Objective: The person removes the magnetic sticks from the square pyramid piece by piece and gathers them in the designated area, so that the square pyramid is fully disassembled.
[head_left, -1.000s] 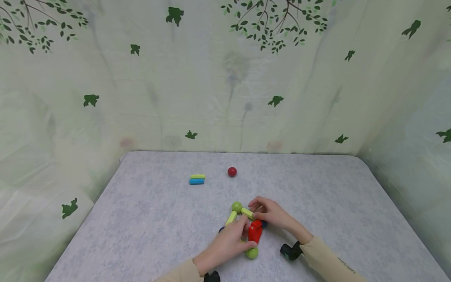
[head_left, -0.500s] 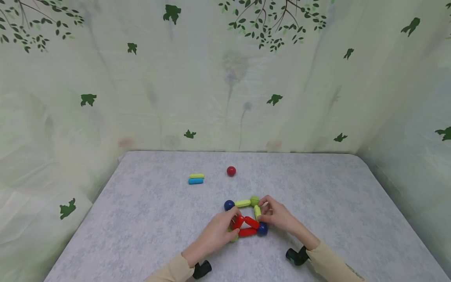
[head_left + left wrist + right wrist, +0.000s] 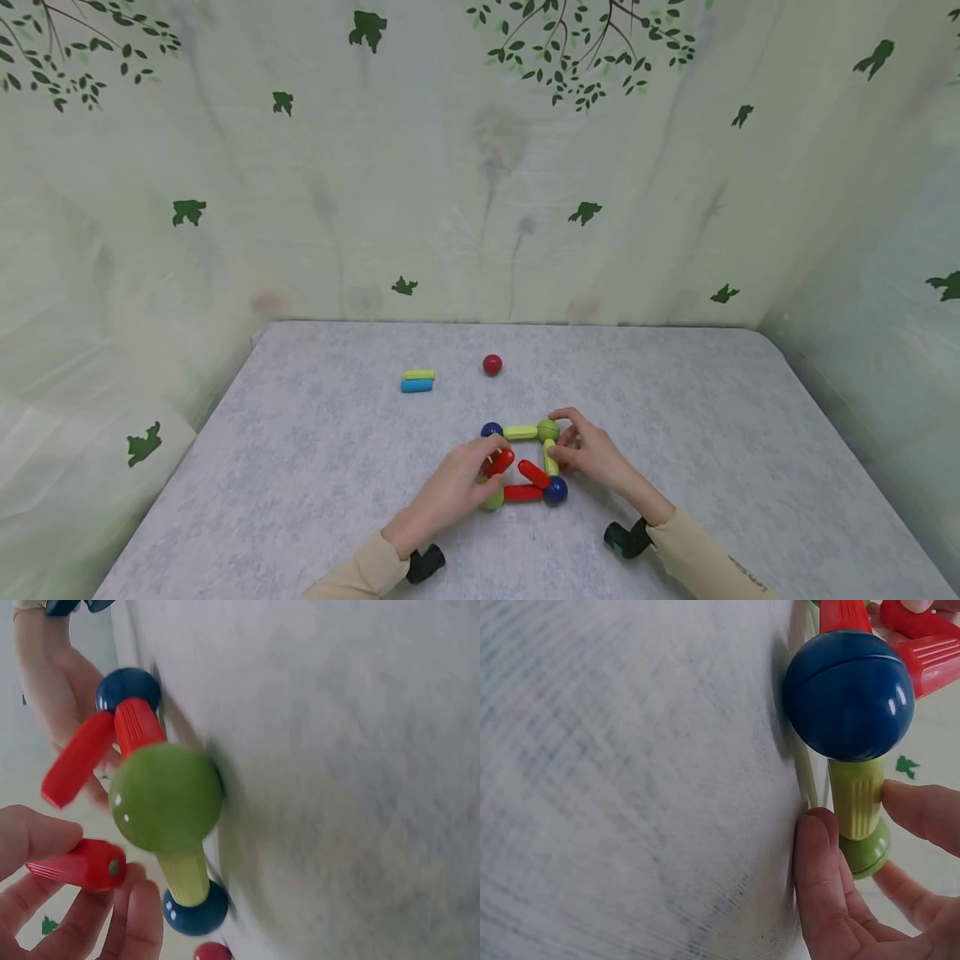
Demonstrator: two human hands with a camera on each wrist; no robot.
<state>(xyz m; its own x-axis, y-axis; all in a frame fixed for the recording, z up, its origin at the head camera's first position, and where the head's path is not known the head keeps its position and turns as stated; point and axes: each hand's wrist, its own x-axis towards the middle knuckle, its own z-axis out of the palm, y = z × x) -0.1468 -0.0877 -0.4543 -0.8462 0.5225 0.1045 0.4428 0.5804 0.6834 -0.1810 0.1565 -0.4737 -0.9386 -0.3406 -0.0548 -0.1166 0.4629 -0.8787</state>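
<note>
In the head view, balls and short rods of a magnetic building set form a four-cornered frame. My left hand (image 3: 450, 483) pinches a red rod (image 3: 82, 864) between thumb and fingers, one end of it exposed, above the near-left green ball (image 3: 166, 796). A second red rod (image 3: 534, 474) sticks up at a slant from the near-right blue ball (image 3: 849, 696); a gap separates the two red rods. Along the near side lies a third red rod (image 3: 523, 493). My right hand (image 3: 588, 454) grips the right-side yellow-green rod (image 3: 856, 799), fingers also at the far-right green ball (image 3: 548, 430).
The frame's far-left corner is another blue ball (image 3: 491, 430), joined to a yellow-green rod (image 3: 521, 432). Farther back lie a red ball (image 3: 492, 365) and two loose rods side by side, one yellow-green (image 3: 419, 375) and one blue (image 3: 417, 386). A leaf-printed curtain (image 3: 450, 167) hangs behind the table.
The frame has turned clockwise as seen from above, between both hands. The two raised red rods, close together half a second ago, stand apart; my left hand has drawn one leftward.
</note>
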